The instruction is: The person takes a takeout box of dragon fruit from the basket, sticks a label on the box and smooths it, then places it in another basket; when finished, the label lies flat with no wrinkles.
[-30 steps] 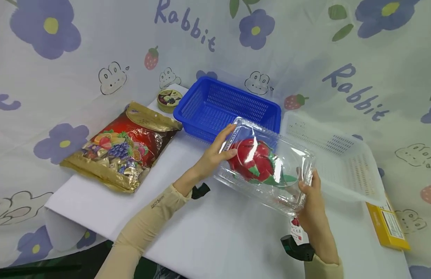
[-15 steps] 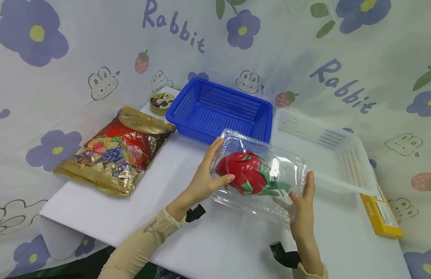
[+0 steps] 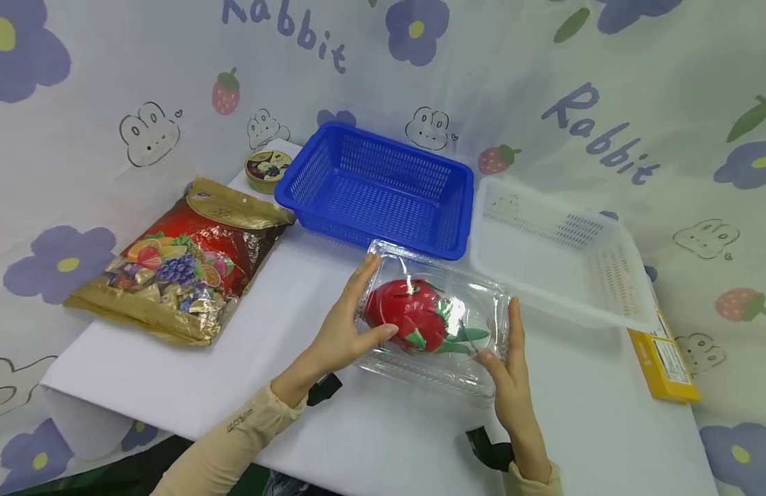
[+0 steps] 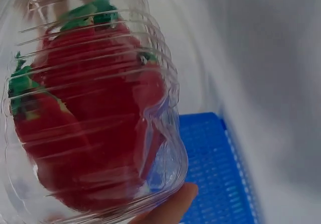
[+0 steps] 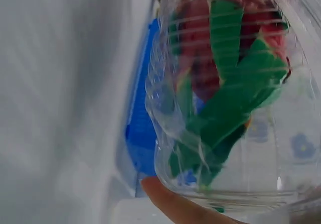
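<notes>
Both hands hold a clear plastic clamshell box point(image 3: 435, 372) by its two ends, over the near middle of the table. Inside lies a red dragon fruit point(image 3: 408, 310) with green leaf tips; its red body fills much of the left wrist view, and its long green leaves point(image 5: 225, 103) show in the right wrist view. My left hand point(image 3: 342, 331) grips the left end, thumb over the lid and fingers along the side. At the right end my right hand point(image 3: 512, 386) grips with its thumb at the near corner. The ribbed plastic blurs the fruit's detail.
Behind the box stands a blue perforated basket point(image 3: 377, 238), with a white basket point(image 3: 556, 275) to its right. A yellow box point(image 3: 665, 365) sits partly under the white basket. At left lie a red and gold candy bag point(image 3: 184, 265) and a round tin point(image 3: 266, 171).
The clamshell box has come down and nearer to me, away from the baskets, and its fruit shows more plainly. A white label seen below it earlier is out of sight. The head view has shifted.
</notes>
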`<state>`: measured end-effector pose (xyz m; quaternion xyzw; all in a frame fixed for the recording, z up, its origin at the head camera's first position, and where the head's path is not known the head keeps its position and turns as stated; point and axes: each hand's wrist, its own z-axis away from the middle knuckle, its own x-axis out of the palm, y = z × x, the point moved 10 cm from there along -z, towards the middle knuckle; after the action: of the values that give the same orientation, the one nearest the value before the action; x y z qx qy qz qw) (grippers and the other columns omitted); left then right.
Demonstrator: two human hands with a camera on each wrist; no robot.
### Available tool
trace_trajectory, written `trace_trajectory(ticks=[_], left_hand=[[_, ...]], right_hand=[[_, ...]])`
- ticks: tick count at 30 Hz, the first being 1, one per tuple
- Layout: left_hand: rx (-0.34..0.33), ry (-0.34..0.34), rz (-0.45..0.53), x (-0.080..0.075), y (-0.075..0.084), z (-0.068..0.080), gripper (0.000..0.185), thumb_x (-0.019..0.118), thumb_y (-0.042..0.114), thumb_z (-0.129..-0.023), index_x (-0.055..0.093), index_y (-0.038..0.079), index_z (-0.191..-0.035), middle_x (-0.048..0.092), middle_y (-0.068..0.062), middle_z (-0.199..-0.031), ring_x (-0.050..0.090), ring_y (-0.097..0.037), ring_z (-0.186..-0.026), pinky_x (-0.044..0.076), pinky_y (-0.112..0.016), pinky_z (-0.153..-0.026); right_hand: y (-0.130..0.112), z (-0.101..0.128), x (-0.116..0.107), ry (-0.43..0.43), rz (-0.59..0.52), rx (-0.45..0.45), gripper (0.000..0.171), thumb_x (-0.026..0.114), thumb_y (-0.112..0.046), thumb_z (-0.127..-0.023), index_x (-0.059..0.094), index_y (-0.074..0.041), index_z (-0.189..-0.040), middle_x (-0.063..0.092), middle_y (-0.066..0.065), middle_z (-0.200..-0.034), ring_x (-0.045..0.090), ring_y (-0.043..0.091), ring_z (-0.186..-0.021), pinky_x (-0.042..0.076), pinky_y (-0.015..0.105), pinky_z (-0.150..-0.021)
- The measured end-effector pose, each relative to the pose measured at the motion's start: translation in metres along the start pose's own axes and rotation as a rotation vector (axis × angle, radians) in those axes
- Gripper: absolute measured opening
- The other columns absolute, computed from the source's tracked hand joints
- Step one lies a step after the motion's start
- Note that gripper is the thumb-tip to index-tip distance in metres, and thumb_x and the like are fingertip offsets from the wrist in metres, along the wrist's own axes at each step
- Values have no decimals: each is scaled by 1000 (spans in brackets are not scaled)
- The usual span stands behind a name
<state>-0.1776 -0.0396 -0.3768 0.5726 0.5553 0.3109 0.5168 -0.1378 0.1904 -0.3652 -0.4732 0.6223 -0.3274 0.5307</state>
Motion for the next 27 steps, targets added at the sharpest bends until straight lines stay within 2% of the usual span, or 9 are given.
trace_trajectory(ticks=[5,9,14,21,27], left_hand=[[-39,-84,-97,9,-9,2,94,73,27,-82,17,14,-156,4,-11,-165,16,-40,-149,29,-73,-104],[-108,-130,-168,9,-16,3,97,76,29,-81,17,19,-156,0,-8,-165,27,-46,-143,36,-75,-96],[-163,-194,-226,12,-24,1,98,78,36,-80,18,20,-156,-3,-8,-165,41,-50,-134,42,-72,-91],[-160,-188,-286,7,-31,-4,98,80,36,-78,23,16,-155,-1,-12,-165,40,-49,-135,43,-68,-95],[-175,-208,-296,7,-32,-6,98,79,39,-78,23,16,-155,-2,-13,-164,39,-48,-136,42,-66,-98]], right_hand=[[19,4,5,-42,162,56,77,51,-2,-93,13,-21,-157,-4,6,-165,16,52,-144,14,80,-102],[31,5,13,-105,288,104,72,57,-12,-94,21,-26,-155,-7,14,-164,19,52,-143,18,82,-98],[38,3,16,-125,331,112,69,60,-16,-94,27,-24,-154,-6,20,-163,29,53,-139,21,82,-96],[47,-4,23,-165,336,136,66,60,-22,-95,29,-26,-153,-8,17,-163,7,50,-147,15,82,-100],[46,-8,26,-186,354,133,64,59,-24,-95,31,-23,-152,-7,20,-162,4,54,-145,15,84,-97]])
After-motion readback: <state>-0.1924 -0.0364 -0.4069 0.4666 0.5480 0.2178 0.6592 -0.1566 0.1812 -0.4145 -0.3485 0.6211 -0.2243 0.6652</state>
